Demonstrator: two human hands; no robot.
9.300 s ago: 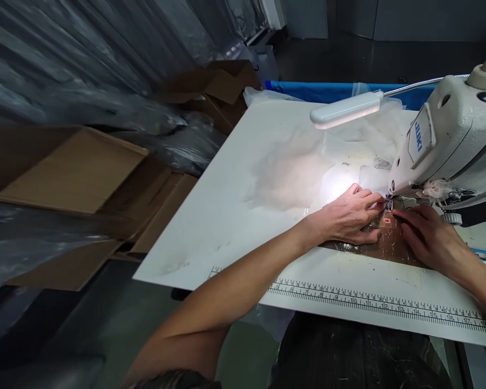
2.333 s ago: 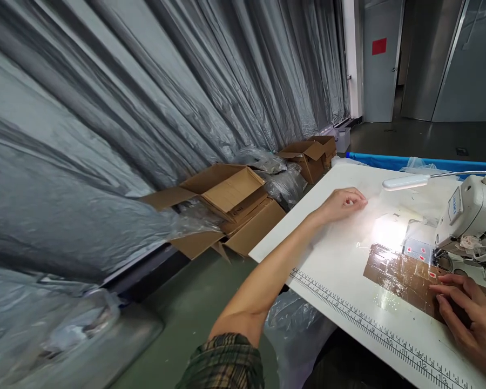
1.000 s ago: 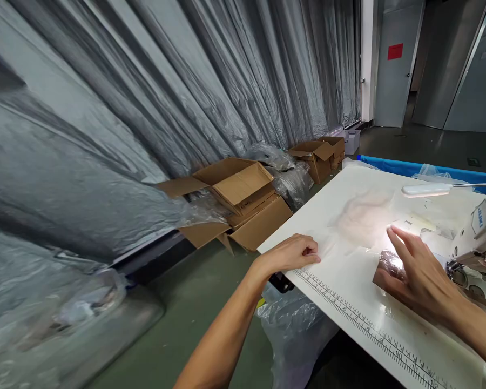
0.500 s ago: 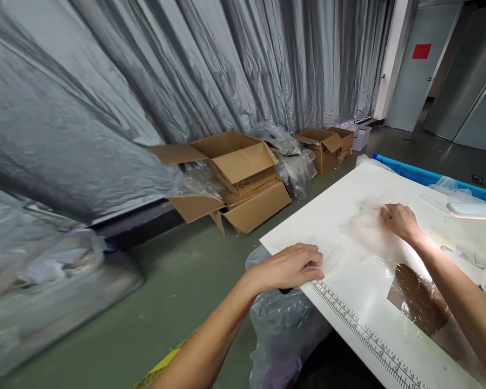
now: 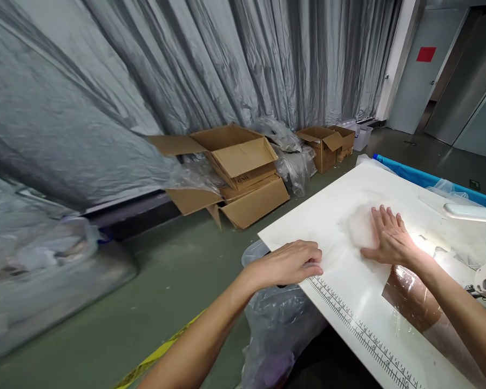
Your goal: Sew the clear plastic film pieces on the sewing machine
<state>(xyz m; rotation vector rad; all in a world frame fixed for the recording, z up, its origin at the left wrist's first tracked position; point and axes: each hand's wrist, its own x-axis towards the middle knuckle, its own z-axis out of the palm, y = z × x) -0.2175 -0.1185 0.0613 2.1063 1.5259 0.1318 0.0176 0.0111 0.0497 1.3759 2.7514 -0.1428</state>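
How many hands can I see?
2: the left hand at the edge of the table, by the ruler marks; the right hand spread farther in, near the brown sheet. No others show.

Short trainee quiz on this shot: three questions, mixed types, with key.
1. True or false: the left hand is at the edge of the table, by the printed scale.
2. Nearest the brown piece: A) left hand, B) right hand, C) lamp?
3. Fill in one word: the right hand is ____, not clenched.

Key: 1. True. 2. B. 3. Open.
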